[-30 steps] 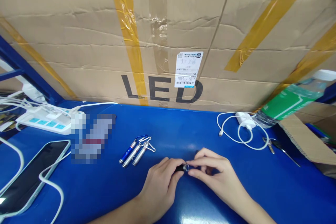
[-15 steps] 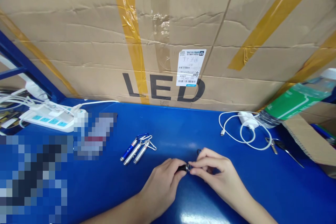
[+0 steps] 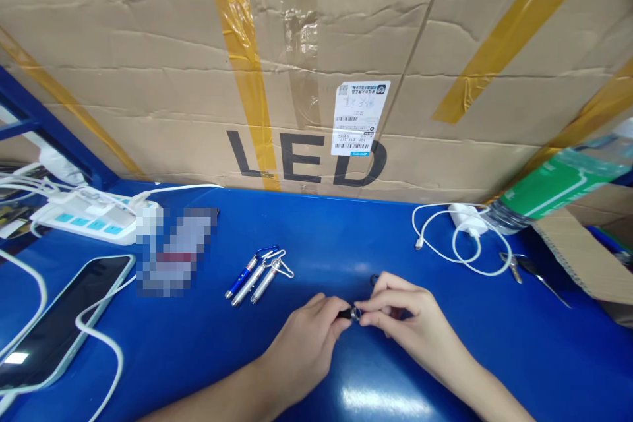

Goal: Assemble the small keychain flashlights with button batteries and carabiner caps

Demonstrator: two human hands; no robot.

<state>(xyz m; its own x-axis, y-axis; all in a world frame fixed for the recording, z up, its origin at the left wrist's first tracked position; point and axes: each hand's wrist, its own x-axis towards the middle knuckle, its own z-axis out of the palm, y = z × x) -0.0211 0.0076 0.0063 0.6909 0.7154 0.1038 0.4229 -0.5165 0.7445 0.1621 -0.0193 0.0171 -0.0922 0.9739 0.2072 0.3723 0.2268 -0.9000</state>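
Note:
My left hand (image 3: 306, 339) is closed around a small black penlight (image 3: 345, 314), most of it hidden in the fingers. Its silver end points right. At that end sits a thin metal ring (image 3: 357, 314), pinched between the thumb and forefinger of my right hand (image 3: 408, 313). Part of a black clip (image 3: 374, 279) shows above the right hand's fingers; how it joins the ring is hidden. Left of my hands, three penlights lie side by side: a blue one (image 3: 241, 282) and two silver ones (image 3: 248, 286) with carabiner clips.
A taped cardboard box (image 3: 163, 79) stands along the back of the blue table (image 3: 316, 237). On the left lie a phone (image 3: 69, 316), cables and a power strip (image 3: 93, 224). On the right are a charger (image 3: 467, 219), keys (image 3: 515, 269) and a tilted bottle (image 3: 558, 184).
Both hands keep nearly the same hold on the penlight and ring. The view has shifted slightly, and the phone at left now shows clearly.

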